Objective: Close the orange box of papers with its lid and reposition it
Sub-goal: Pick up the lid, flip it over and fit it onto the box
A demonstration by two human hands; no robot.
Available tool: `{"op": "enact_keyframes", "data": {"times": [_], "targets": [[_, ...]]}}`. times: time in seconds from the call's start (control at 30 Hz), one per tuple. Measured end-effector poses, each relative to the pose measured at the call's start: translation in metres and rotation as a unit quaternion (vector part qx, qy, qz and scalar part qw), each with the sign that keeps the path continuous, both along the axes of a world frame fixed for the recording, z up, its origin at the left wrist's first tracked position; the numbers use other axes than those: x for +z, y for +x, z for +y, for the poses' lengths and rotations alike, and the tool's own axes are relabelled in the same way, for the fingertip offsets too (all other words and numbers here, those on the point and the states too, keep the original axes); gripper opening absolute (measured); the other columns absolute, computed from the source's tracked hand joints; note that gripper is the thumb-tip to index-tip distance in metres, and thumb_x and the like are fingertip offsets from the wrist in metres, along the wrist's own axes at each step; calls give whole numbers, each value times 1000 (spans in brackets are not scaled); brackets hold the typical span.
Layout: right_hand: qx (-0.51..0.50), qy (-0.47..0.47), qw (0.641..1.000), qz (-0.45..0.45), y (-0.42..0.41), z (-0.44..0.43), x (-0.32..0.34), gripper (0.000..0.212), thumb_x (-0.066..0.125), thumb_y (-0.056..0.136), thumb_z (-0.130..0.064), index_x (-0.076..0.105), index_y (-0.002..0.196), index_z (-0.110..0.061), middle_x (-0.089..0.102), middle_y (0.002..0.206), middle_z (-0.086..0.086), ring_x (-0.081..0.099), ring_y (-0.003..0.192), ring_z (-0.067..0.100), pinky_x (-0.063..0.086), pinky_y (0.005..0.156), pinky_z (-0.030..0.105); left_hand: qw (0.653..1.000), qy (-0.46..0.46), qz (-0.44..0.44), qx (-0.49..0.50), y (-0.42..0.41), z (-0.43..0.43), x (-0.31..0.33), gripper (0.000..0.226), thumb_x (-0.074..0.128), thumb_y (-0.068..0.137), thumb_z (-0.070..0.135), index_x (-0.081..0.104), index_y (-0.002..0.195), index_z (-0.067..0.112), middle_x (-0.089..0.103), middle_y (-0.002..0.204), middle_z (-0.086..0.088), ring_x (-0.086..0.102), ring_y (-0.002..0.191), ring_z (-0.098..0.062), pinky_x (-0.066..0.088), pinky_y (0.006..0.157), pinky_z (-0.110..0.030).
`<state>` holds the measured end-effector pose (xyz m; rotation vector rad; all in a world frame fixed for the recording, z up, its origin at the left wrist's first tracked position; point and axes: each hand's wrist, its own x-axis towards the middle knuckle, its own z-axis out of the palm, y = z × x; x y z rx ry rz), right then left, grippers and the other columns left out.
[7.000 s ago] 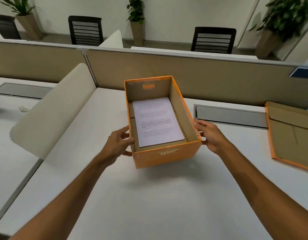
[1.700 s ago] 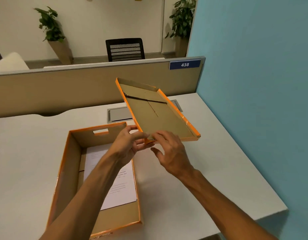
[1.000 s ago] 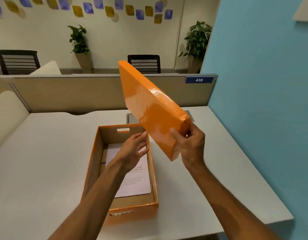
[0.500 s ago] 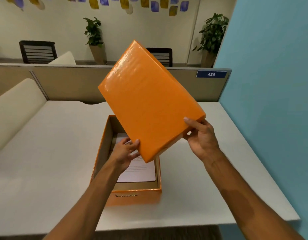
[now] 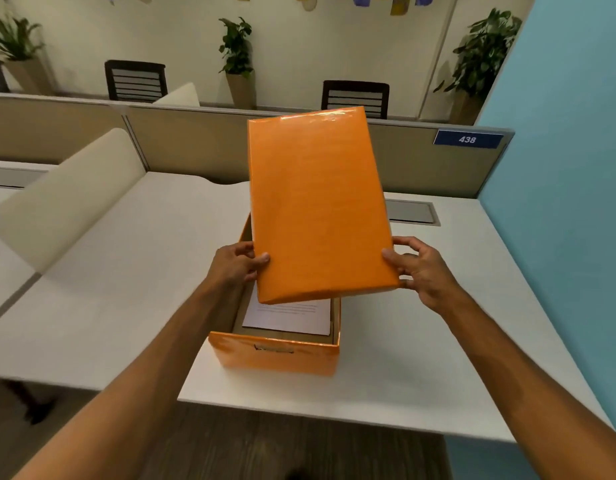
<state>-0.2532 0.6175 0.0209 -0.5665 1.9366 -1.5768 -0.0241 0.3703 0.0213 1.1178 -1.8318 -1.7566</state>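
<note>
The orange box [image 5: 275, 355] stands on the white desk [image 5: 126, 271] near its front edge, open, with a white printed paper [image 5: 289, 315] lying inside. The orange lid [image 5: 317, 206] hovers above the box, top side up, lined up lengthwise with it and tilted, its far end raised. My left hand [image 5: 235, 265] grips the lid's near left corner, thumb on top. My right hand [image 5: 419, 268] holds the near right corner. The lid hides most of the box's inside.
A beige partition [image 5: 182, 143] with a blue "438" plate [image 5: 467, 139] runs along the desk's back. A cream divider [image 5: 67, 199] rises on the left, a blue wall [image 5: 563, 202] on the right. A grey cable hatch [image 5: 412, 212] sits behind the box.
The lid has turned from a skewed diagonal to lie in line with the box and has come lower over it. My left hand has moved from the lid's underside to its left corner.
</note>
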Motion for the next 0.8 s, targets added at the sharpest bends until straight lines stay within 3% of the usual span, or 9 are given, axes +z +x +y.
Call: {"op": "enact_keyframes", "data": {"times": [0.27,0.47,0.7,0.8], "targets": [[26,31,999,-3,30,-4,-24,50,74,76,-39,61,116,-13,67,109,5,69,91,22,58,58,28,999,-14,-41,27,31,-6,-5,51,67,92,23,54,138,7,62,129,-5,58,112,-28,49,92,-47],[14,46,998,-49,56,-6,-41,42,72,85,-30,57,123,-20,68,106,6,69,93,25,58,65,35,997,-29,-77,12,51,-13,-20,49,69,91,25,57,134,5,63,127,-8,59,115,-32,49,97,-49],[-29,61,995,-79,85,-18,-55,31,67,91,-25,58,120,-23,69,102,3,68,90,23,55,64,33,991,-51,-116,-36,67,-32,-39,47,68,91,29,60,132,7,61,132,-9,55,120,-29,46,97,-47],[-54,68,993,-84,97,-26,-63,27,63,93,-26,58,120,-25,68,104,1,66,92,22,54,64,35,993,-28,-106,-51,70,-38,-45,42,64,94,29,60,129,6,65,125,-12,62,115,-34,53,88,-43]]}}
